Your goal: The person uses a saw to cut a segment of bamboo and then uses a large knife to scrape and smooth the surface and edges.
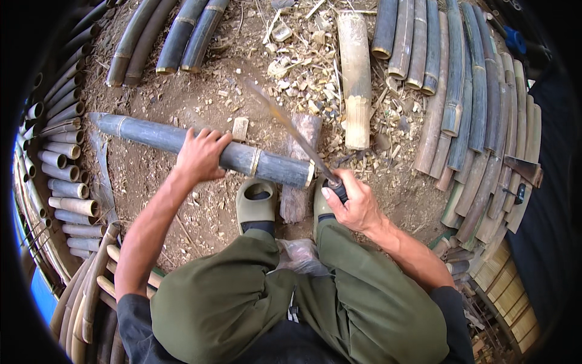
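Note:
A thick dark bamboo pole (pixel 279 168) lies crosswise in front of my feet, its right end resting over a short wooden block (pixel 295 203). My left hand (pixel 203 155) is wrapped over the pole near its middle, gripping it from above. In my right hand (pixel 357 203) is a long-bladed knife (pixel 291 128), held by its black handle beside the pole's right end. The blade slants up and away to the left, passing above the pole's cut end, with its tip blurred.
Bamboo poles (pixel 470 103) lie in rows on the right, with more (pixel 194 36) at the far left. Stacked bamboo (pixel 66 164) lines the left side. A pale stripped log (pixel 354 79) lies ahead among wood chips (pixel 303 67). A hatchet-like blade (pixel 524 171) rests on the right-hand poles.

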Demonstrator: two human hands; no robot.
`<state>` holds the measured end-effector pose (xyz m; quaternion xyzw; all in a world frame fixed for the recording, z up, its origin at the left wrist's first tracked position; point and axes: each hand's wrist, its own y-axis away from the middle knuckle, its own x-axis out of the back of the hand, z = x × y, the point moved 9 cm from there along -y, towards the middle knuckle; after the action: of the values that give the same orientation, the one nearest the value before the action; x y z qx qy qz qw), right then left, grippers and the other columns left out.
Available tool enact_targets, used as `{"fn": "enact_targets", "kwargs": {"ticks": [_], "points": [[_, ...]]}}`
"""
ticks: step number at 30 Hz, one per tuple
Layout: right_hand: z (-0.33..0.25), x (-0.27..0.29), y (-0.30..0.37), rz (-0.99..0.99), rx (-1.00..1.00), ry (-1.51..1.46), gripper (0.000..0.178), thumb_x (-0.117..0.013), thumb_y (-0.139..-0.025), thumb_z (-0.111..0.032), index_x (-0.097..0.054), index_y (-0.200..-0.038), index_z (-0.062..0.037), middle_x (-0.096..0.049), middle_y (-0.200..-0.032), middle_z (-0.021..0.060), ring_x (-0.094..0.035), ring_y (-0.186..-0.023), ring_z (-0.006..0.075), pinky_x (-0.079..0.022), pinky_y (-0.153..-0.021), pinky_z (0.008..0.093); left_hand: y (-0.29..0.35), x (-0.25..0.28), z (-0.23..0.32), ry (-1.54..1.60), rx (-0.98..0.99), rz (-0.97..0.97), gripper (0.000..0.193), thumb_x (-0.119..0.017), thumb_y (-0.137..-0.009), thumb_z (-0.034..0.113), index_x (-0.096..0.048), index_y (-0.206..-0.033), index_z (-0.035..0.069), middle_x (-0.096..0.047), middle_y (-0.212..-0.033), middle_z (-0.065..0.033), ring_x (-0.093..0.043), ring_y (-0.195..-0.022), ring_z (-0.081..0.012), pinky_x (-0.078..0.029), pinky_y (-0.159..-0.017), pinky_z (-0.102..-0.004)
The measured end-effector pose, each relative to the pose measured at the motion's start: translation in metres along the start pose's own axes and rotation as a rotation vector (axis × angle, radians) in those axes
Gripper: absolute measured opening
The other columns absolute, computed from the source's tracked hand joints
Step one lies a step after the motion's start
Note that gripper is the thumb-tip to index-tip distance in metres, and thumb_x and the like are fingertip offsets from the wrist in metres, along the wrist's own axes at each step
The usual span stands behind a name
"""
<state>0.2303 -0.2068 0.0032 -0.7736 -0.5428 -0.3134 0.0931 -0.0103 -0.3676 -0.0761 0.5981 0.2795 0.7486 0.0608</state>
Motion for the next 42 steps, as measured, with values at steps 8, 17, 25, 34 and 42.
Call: {"fn": "enact_targets", "kwargs": {"ticks": [8,17,25,34,42], "points": [[0.061,-0.026,0.017,-0.258,-0.245,0.125,0.029,-0.061,-0.096,-0.024,-0.051,-0.11,-0.0004,-0.065,-0.074,0.0231,-0.067,-0.068,0.0448,-0.055,-0.059,0.0487,-0.006,-0.012,0.004,0.085,-0.142,0.11,0.064,-0.085,-0.055,0.02,-0.063,-0.115,0.015,-0.07,-0.098,-0.0069,-0.067,-0.1,-0.0274,-0.052,-0.092,-0.0453],[0.058,-0.031,0.006,-0.198,-0.142,0.273,0.035,-0.064,-0.095,-0.029,-0.053,-0.107,0.0021,-0.067,-0.084,0.0224,-0.07,-0.069,0.0384,-0.058,-0.058,0.0463,0.003,-0.006,0.007,0.021,-0.091,0.322,0.063,-0.085,-0.059,0.022,-0.06,-0.116,0.013,-0.066,-0.108,-0.0047,-0.062,-0.103,-0.0248,-0.043,-0.097,-0.043],[-0.014,-0.001,-0.001,0.055,0.103,0.034,0.035,-0.065,-0.095,-0.028,-0.056,-0.109,0.0025,-0.067,-0.085,0.0245,-0.07,-0.069,0.0414,-0.057,-0.06,0.0454,0.016,-0.005,0.007,0.051,-0.086,0.424,0.05,-0.078,-0.067,0.02,-0.059,-0.113,0.014,-0.066,-0.106,-0.0031,-0.063,-0.103,-0.0229,-0.042,-0.097,-0.0468],[-0.025,0.011,-0.009,0.107,0.131,-0.089,0.035,-0.066,-0.095,-0.024,-0.053,-0.11,0.0048,-0.062,-0.074,0.0183,-0.067,-0.06,0.032,-0.054,-0.053,0.0397,0.02,0.0,0.008,0.003,-0.075,0.575,0.042,-0.072,-0.072,0.016,-0.06,-0.112,0.012,-0.065,-0.107,-0.0042,-0.061,-0.104,-0.0238,-0.042,-0.097,-0.0449],[0.051,-0.014,-0.002,-0.24,-0.203,0.109,0.033,-0.062,-0.096,-0.028,-0.053,-0.107,0.0007,-0.066,-0.074,0.0233,-0.069,-0.065,0.0405,-0.055,-0.055,0.0459,0.017,-0.003,0.018,-0.04,0.015,0.422,0.065,-0.08,-0.064,0.02,-0.057,-0.125,0.011,-0.06,-0.12,-0.0085,-0.054,-0.12,-0.0264,-0.036,-0.108,-0.0492]]}}
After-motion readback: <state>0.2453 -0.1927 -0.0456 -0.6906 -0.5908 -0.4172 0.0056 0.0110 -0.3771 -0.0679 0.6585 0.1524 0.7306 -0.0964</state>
